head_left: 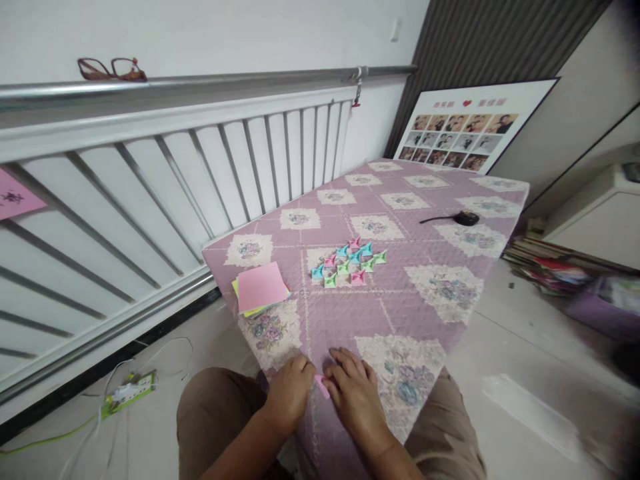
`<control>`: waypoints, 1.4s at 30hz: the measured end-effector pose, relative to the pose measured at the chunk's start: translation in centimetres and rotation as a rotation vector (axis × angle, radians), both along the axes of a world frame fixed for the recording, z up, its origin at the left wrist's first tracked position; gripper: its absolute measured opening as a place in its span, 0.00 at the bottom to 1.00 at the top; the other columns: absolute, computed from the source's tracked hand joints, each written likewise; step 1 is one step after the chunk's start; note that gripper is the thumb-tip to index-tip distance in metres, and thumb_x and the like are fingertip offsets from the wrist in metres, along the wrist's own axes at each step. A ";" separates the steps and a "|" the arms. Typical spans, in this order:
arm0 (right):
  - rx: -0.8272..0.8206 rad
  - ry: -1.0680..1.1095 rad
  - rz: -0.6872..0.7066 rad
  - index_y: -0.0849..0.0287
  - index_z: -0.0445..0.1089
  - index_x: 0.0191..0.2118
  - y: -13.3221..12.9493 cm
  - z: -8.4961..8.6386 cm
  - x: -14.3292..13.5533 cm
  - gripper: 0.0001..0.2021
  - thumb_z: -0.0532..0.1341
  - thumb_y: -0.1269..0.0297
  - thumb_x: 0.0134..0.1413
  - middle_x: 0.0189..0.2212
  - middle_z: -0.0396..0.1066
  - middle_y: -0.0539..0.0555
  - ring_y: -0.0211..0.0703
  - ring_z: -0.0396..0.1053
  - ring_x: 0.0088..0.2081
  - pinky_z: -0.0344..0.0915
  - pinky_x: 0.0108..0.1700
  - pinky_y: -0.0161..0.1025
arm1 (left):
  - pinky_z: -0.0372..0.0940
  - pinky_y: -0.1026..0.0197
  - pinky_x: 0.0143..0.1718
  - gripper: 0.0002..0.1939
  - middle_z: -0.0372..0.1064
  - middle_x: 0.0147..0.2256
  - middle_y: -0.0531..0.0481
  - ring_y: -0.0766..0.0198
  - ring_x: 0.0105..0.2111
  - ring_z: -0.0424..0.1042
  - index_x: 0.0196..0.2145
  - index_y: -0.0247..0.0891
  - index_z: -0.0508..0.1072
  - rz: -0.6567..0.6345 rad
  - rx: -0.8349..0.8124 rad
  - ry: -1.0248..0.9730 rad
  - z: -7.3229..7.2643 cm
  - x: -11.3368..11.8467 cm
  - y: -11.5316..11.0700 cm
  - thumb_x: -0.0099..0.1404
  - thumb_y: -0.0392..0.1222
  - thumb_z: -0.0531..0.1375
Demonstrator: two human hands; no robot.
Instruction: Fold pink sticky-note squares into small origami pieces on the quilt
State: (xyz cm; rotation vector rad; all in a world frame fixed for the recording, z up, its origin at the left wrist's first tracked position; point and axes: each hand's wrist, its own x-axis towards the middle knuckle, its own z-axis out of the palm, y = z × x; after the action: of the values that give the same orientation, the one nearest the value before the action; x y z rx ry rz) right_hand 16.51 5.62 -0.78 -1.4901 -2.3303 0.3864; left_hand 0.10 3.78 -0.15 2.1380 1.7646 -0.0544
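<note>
A small folded piece of pink paper (323, 387) lies at the near edge of the table between my two hands. My left hand (290, 390) is closed, its fingertips pinching the paper's left end. On the other side, my right hand (356, 395) has bent fingers, with the thumb and index finger at the paper's right end. Beyond them, several small folded paper shapes (354, 257) in pink, blue and green stand grouped in rows. To the left sits a stack of square coloured paper (263, 287), with a pink sheet on top and yellow below.
A purple flowered cloth (390, 313) covers the table. A black round object with a strap (466, 218) lies farther right. Along the left runs a white radiator (260, 160), with glasses (113, 69) on the pipe above. A power strip (130, 393) with cables is on the floor.
</note>
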 end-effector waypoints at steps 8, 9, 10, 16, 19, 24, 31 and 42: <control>-0.035 0.004 0.021 0.49 0.71 0.36 0.0 0.1 0.1 0.04 0.60 0.63 0.55 0.54 0.67 0.50 0.50 0.57 0.58 0.49 0.56 0.51 | 0.58 0.59 0.44 0.11 0.64 0.42 0.46 0.59 0.43 0.64 0.40 0.38 0.69 0.032 0.013 -0.199 0.3 -0.4 0.4 0.68 0.34 0.47; -0.035 0.006 0.023 0.48 0.71 0.37 0.0 0.0 0.1 0.04 0.60 0.63 0.55 0.54 0.67 0.50 0.49 0.57 0.58 0.49 0.56 0.51 | 0.58 0.60 0.44 0.11 0.64 0.42 0.46 0.60 0.43 0.64 0.39 0.38 0.69 0.020 0.000 -0.242 0.5 -0.5 0.5 0.66 0.33 0.49; -0.035 0.008 0.025 0.48 0.71 0.37 0.0 -0.1 0.1 0.05 0.60 0.63 0.55 0.54 0.67 0.50 0.49 0.57 0.58 0.49 0.56 0.51 | 0.58 0.61 0.45 0.10 0.64 0.42 0.47 0.61 0.43 0.63 0.39 0.38 0.69 0.011 -0.013 -0.273 0.6 -0.7 0.7 0.64 0.32 0.50; -0.018 0.000 0.028 0.49 0.71 0.38 -0.1 -0.1 0.1 0.06 0.59 0.64 0.56 0.54 0.67 0.51 0.49 0.58 0.58 0.49 0.56 0.51 | 0.57 0.61 0.43 0.07 0.64 0.40 0.47 0.59 0.42 0.64 0.38 0.38 0.69 0.038 -0.038 -0.299 1.2 -0.5 1.2 0.60 0.37 0.56; -0.030 0.000 0.029 0.49 0.71 0.38 0.0 0.1 0.1 0.06 0.59 0.65 0.55 0.54 0.67 0.51 0.50 0.57 0.58 0.49 0.56 0.52 | 0.57 0.59 0.44 0.07 0.63 0.41 0.47 0.58 0.42 0.63 0.38 0.37 0.68 0.053 -0.031 -0.293 1.1 -0.2 1.2 0.60 0.37 0.56; -0.038 0.020 0.035 0.48 0.71 0.39 -0.1 -0.2 0.3 0.06 0.60 0.64 0.55 0.54 0.67 0.50 0.49 0.57 0.58 0.48 0.57 0.51 | 0.56 0.59 0.44 0.06 0.63 0.40 0.47 0.58 0.42 0.63 0.36 0.37 0.68 0.059 -0.039 -0.296 0.7 -0.1 1.2 0.58 0.35 0.57; -0.066 0.035 0.083 0.47 0.71 0.41 -0.1 -0.1 0.2 0.08 0.59 0.65 0.56 0.55 0.66 0.51 0.49 0.57 0.59 0.46 0.57 0.52 | 0.55 0.61 0.43 0.05 0.65 0.38 0.49 0.60 0.40 0.62 0.33 0.38 0.67 0.083 -0.039 -0.358 0.6 -0.4 0.9 0.57 0.33 0.58; -0.195 0.193 0.130 0.51 0.69 0.31 0.4 0.8 0.5 0.04 0.58 0.63 0.56 0.37 0.73 0.48 0.45 0.64 0.50 0.42 0.57 0.52 | 0.56 0.66 0.31 0.04 0.69 0.28 0.54 0.66 0.30 0.66 0.31 0.38 0.70 0.258 -0.050 -0.597 0.8 0.0 0.1 0.57 0.34 0.56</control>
State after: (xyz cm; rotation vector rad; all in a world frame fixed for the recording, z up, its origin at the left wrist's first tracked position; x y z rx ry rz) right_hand 17.05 5.97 -0.01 -1.3199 -2.2938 0.7763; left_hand 0.14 3.84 0.66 1.6354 1.6217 0.5420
